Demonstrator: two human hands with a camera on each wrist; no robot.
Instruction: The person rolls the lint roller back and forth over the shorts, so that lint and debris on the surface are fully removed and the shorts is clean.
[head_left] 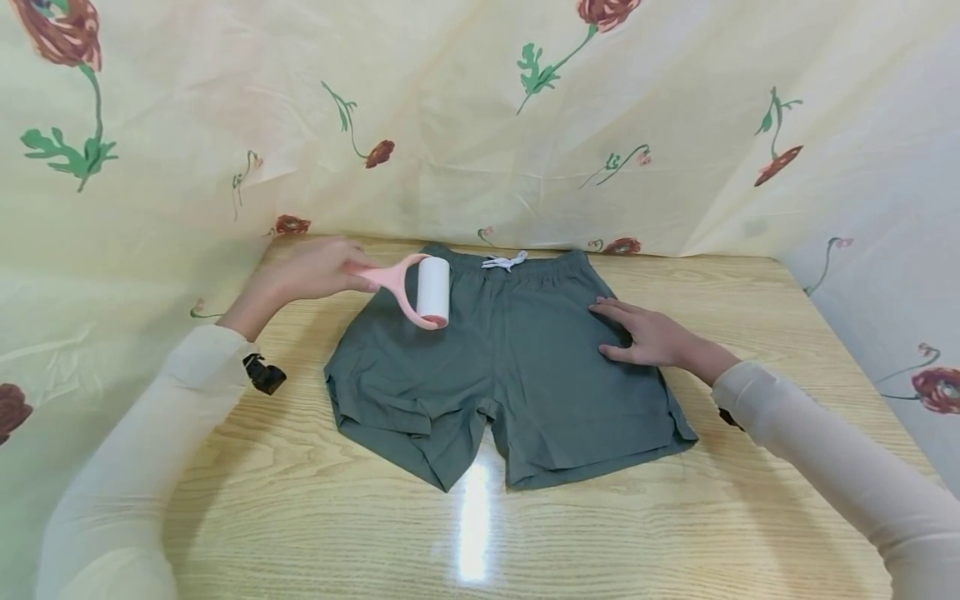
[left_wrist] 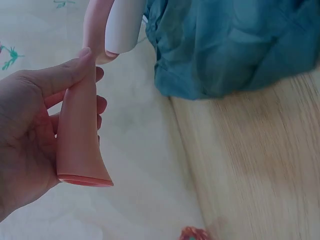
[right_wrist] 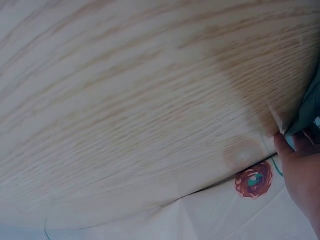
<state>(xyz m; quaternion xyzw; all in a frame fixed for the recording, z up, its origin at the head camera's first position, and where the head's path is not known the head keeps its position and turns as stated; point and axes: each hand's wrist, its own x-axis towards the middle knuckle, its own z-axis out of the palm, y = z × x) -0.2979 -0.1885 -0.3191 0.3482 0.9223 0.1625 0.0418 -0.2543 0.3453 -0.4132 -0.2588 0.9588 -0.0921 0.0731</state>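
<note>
Dark green shorts [head_left: 555, 375] with a white drawstring [head_left: 504, 262] lie spread on a wooden table, waistband towards the back. My left hand [head_left: 318, 271] grips the pink handle of a lint roller [head_left: 432, 292]; its white roll is over the upper left part of the shorts. Whether the roll touches the cloth, I cannot tell. In the left wrist view, thumb and fingers wrap around the handle [left_wrist: 80, 135]. My right hand [head_left: 648, 335] rests on the right side of the shorts with its fingers extended. Only part of that hand [right_wrist: 300, 175] appears in the right wrist view.
The wooden table [head_left: 315, 517] extends around the shorts on all sides. A cream curtain [head_left: 450, 125] with a red flower print hangs behind and along the left and right sides. The left leg of the shorts is rumpled and folded at its hem.
</note>
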